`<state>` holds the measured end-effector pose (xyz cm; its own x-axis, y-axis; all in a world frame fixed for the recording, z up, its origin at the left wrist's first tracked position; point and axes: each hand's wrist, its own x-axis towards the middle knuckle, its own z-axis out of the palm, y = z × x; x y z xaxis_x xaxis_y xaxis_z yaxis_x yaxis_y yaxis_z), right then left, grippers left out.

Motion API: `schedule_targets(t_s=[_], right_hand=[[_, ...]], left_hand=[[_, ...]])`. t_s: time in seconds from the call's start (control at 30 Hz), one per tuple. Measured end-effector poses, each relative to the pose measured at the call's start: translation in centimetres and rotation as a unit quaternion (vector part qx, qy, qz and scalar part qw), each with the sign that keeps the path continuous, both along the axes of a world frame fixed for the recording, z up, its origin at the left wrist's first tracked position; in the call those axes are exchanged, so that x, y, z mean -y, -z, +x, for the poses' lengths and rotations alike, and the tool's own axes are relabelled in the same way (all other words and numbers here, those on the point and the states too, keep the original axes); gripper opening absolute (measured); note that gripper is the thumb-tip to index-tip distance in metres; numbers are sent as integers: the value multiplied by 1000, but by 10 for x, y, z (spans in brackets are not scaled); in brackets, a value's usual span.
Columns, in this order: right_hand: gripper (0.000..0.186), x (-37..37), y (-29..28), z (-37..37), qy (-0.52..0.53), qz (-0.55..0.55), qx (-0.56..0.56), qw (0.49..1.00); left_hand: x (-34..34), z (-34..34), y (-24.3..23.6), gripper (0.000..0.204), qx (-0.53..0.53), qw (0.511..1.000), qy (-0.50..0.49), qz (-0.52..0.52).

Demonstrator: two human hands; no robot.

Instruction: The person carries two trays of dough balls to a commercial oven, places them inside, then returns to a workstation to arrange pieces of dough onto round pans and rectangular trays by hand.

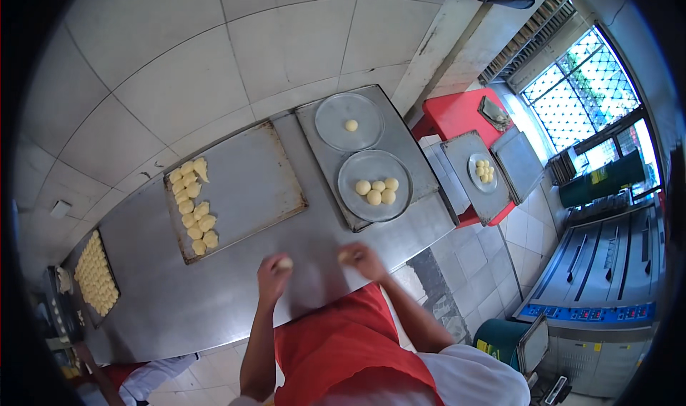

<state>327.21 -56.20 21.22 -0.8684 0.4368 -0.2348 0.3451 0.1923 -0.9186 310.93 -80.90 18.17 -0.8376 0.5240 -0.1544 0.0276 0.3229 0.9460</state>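
Over the steel table point(214, 288), my left hand point(271, 277) is closed on a small dough piece point(285, 263), its pale side showing at the fingers. My right hand point(366, 261), slightly blurred, curls round another pale lump that looks like dough. Beyond it, a round metal pan point(349, 209) bears several smooth dough balls point(374, 197). A second round pan point(329, 131) behind has one dough ball point(351, 125). Both pans rest on a dark flat tray point(421, 184). To the left, rough dough pieces point(194, 206) line the left side of a large baking tray point(250, 184).
At the far left stands a tray of closely packed dough pieces point(96, 277), near another person's arm point(96, 370). A tiled wall point(179, 84) bounds the back. Rightward are a red table point(457, 113), a round pan of dough balls point(484, 170) and a steel oven point(600, 270).
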Motion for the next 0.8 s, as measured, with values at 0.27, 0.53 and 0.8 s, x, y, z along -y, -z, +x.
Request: schedule_targets(t_s=[0.27, 0.53, 0.8], right_hand=[[33, -205, -64, -99, 88, 265, -110, 954], [73, -255, -39, -88, -145, 279, 37, 948], [108, -247, 12, -90, -201, 247, 111, 942]], left_hand=[[-300, -60, -69, 39, -143, 984, 108, -13], [-341, -48, -55, 86, -206, 906, 236, -284], [-338, -37, -23, 112, -63, 937, 299, -169]])
